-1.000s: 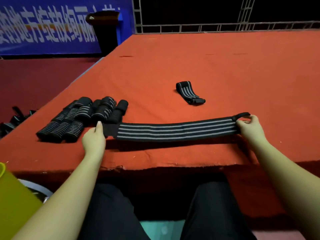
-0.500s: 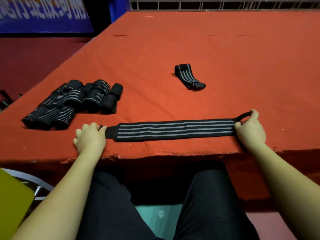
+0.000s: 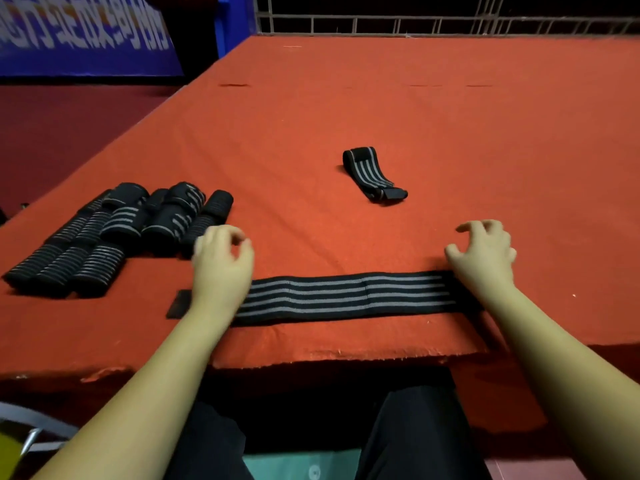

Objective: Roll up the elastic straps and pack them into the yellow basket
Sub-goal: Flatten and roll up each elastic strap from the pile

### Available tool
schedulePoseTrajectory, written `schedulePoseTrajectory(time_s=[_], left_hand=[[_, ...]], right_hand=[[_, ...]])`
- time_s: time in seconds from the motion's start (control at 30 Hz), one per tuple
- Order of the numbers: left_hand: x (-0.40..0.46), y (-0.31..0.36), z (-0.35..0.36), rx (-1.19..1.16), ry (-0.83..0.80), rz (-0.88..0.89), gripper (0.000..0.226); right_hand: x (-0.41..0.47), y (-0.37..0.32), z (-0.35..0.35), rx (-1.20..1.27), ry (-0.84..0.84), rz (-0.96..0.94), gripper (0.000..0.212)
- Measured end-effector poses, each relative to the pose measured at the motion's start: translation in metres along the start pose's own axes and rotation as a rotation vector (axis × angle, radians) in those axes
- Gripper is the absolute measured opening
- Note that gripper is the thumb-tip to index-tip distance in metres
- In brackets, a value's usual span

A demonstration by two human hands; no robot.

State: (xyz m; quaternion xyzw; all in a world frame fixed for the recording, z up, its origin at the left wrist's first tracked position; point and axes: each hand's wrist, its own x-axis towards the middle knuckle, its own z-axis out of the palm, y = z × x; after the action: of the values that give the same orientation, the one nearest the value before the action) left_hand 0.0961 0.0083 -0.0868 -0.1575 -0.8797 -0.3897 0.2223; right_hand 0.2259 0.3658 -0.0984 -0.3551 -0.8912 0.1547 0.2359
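Flat strap (image 3: 346, 298) lies along the near edge of the table (image 3: 450, 133), both wrists resting across its ends. Cluster of rolled straps (image 3: 114, 230) blocks the left side, just beside the left hand (image 3: 221, 265). One folded strap (image 3: 372, 174) sits mid-table; bare red cloth around and beyond it, and right of the right hand (image 3: 485, 254).

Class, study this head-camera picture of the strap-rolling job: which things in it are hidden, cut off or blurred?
- Yellow basket: head view, only a corner shows; the frame edge cuts it off.
- Flat strap: its right end lies under the right hand.
- Left hand: fingers motion-blurred, pose unclear.
- Banner: lettering blurred, unreadable.
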Motion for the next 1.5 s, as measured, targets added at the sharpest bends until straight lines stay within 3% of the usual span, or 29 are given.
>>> schedulePoseTrajectory(time_s=[0.17,0.33,0.43,0.53,0.7,0.9,1.03,1.27,1.5], left_hand=[[0.039,0.062,0.074,-0.166,-0.347,0.049,0.004],[0.075,0.098,0.153,0.017,-0.500,0.188,0.015],[0.093,0.115,0.192,0.156,-0.563,0.307,0.028],[0.110,0.123,0.225,0.266,-0.575,0.424,0.040],[0.127,0.124,0.265,0.314,-0.590,0.542,0.052],[0.130,0.123,0.283,0.391,-0.569,0.563,0.029],[0.129,0.122,0.281,0.382,-0.575,0.636,0.033],[0.125,0.121,0.282,0.260,-0.611,0.552,0.038],[0.137,0.116,0.283,0.305,-0.619,0.566,0.027]], right_hand=[[0.047,-0.026,0.031,-0.028,-0.204,-0.150,0.032],[0.097,-0.046,0.058,0.090,-0.286,-0.051,0.042],[0.119,-0.049,0.075,0.286,-0.345,0.061,0.045],[0.137,-0.047,0.095,0.393,-0.361,0.143,0.046],[0.146,-0.048,0.112,0.269,-0.305,0.177,0.049],[0.150,-0.043,0.119,0.256,-0.292,0.184,0.039],[0.149,-0.043,0.116,0.317,-0.301,0.205,0.035],[0.151,-0.045,0.116,0.380,-0.263,0.274,0.043],[0.149,-0.049,0.116,0.322,-0.270,0.273,0.026]])
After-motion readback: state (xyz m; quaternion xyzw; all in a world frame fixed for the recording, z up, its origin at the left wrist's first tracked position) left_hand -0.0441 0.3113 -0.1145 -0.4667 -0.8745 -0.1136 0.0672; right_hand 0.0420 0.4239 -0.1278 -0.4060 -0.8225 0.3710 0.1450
